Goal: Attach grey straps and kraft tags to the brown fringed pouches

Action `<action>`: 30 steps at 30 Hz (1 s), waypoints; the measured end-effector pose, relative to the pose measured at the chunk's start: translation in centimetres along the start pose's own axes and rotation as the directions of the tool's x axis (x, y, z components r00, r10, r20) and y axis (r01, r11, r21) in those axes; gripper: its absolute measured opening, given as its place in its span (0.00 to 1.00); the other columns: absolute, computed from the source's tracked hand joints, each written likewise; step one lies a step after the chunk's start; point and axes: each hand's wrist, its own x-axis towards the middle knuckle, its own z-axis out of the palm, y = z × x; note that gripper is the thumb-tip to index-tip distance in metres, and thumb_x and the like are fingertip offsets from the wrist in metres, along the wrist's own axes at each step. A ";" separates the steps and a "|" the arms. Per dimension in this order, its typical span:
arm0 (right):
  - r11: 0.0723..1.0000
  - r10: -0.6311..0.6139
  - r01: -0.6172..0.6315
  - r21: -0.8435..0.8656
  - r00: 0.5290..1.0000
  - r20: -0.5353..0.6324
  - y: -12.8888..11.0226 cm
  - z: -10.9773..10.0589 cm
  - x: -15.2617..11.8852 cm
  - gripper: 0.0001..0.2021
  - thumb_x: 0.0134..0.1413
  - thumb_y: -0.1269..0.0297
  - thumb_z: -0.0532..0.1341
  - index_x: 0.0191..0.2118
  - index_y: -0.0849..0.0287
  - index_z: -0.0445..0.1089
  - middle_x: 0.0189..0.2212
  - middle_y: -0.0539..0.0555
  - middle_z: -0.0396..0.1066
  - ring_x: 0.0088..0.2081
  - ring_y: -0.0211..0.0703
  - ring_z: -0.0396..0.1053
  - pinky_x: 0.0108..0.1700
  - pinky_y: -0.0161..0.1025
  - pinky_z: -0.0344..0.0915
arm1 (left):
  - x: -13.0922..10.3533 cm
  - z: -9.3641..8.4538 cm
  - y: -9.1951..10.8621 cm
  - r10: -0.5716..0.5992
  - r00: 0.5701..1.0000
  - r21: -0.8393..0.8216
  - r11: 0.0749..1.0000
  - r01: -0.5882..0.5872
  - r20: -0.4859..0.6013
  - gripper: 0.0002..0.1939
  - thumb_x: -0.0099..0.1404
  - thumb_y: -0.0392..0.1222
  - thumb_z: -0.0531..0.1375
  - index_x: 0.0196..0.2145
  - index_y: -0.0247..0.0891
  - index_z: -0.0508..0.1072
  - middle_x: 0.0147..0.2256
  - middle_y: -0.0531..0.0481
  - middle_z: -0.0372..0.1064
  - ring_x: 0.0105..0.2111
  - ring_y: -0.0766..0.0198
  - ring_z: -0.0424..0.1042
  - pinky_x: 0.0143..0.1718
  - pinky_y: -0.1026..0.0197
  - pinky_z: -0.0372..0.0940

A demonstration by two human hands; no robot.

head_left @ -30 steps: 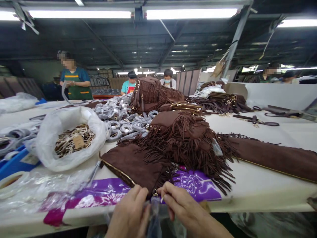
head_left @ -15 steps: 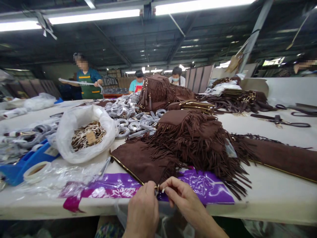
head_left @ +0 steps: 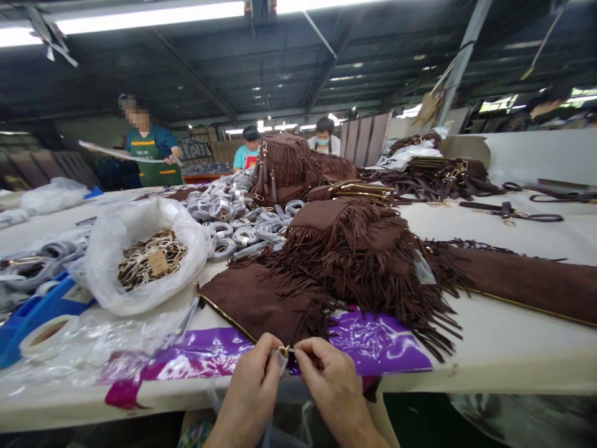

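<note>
At the table's front edge, my left hand (head_left: 254, 386) pinches a small gold metal ring (head_left: 283, 352) at the corner of a brown fringed pouch (head_left: 261, 292). A scrap of clear plastic shows by its thumb. Just right of the ring, my right hand (head_left: 331, 386) has thumb and forefinger pressed together on a thin light piece that reaches the ring; its far part is hidden by the fingers. The pouch lies flat, its gold zipper edge running down to my left hand. Purple plastic (head_left: 373, 342) lies beneath the pouch and beyond my hands.
A clear bag (head_left: 100, 261) of stringed tags stands left, near a tape roll (head_left: 49, 336) and blue tray (head_left: 18, 323). Wrapped grey straps (head_left: 245, 235) and piled fringed bags (head_left: 354, 249) lie beyond. A person in a green apron (head_left: 148, 160) stands across the table.
The whole view has shifted slightly left. My left hand has turned, showing more of the ring and clear plastic, and my right hand has drawn a little away from it, still pinching.
</note>
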 end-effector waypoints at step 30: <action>0.993 -0.118 0.118 -0.007 0.993 0.022 0.9 0.8 -0.3 0.11 0.59 0.65 0.56 0.29 0.56 0.72 0.23 0.48 0.71 0.26 0.39 0.69 0.29 0.34 0.58 | 1.0 -1.8 0.7 -0.007 0.985 0.194 0.981 -0.026 0.170 0.10 0.67 0.37 0.48 0.30 0.41 0.65 0.27 0.50 0.69 0.32 0.59 0.69 0.30 0.63 0.52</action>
